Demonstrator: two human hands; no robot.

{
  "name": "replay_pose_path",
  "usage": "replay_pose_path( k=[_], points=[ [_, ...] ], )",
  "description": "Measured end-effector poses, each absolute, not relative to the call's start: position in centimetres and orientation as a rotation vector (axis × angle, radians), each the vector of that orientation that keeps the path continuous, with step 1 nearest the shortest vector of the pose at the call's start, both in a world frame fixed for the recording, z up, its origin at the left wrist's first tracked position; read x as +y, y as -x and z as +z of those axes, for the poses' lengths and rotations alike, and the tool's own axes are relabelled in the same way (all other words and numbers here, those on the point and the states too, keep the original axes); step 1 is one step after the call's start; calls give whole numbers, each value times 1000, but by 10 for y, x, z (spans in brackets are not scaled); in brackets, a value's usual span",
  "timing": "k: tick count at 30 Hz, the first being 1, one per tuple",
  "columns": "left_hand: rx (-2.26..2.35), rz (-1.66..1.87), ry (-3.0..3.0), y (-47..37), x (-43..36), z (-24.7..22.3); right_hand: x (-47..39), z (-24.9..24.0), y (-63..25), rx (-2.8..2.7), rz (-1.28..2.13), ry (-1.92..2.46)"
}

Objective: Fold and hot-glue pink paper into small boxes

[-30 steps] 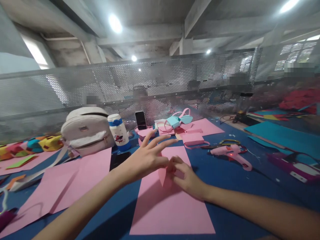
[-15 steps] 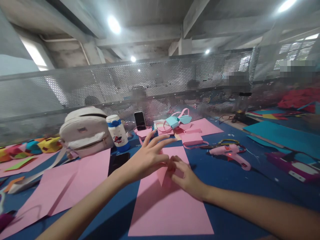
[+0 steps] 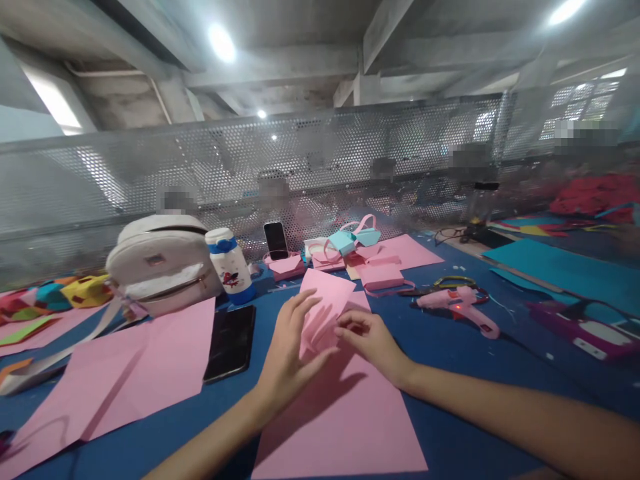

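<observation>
The card (image 3: 327, 288), at the far edge of the sheet (image 3: 350, 430) on the counter (image 3: 450, 380), seems light and easy to crease, so better taken gently by its edge, where the right hand (image 3: 379, 343) appears to pinch, left hand (image 3: 284, 357) spread beside.

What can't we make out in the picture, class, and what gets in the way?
All in the head view:
- Right hand: whether it pinches the raised paper; the curled fingers hide it.
- Middle of the lower sheet: covered by the left hand and raised paper.
- Purple item: cut off by the left edge.
- People: blurred behind the mesh.
</observation>
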State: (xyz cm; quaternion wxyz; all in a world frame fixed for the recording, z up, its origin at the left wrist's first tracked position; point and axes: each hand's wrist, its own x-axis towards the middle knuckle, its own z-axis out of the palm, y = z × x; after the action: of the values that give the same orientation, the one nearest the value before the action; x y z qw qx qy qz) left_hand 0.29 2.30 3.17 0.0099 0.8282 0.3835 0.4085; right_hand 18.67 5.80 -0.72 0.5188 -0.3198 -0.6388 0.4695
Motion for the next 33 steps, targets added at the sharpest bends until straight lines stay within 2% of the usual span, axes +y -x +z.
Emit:
replay_pose_path(
  k=[4, 9, 17, 25, 33],
  points=[
    [1274, 1247, -2534, 0, 19, 8, 61, -10, -187, -1495, 1169, 786],
    [1371, 1337, -2285, -1, 23, 3, 61, -11, -187, -1481, 1189, 787],
    [1321, 1396, -1602, 2, 34, -17, 60, -8, -189, -1448, 1167, 785],
    [1028, 1318, -1247, -10, 30, -5, 54, -6, -189, -1500, 1106, 766],
    [1063, 1359, -1243, -9, 30, -4, 55, -8, -189, -1533, 1028, 758]
  ],
)
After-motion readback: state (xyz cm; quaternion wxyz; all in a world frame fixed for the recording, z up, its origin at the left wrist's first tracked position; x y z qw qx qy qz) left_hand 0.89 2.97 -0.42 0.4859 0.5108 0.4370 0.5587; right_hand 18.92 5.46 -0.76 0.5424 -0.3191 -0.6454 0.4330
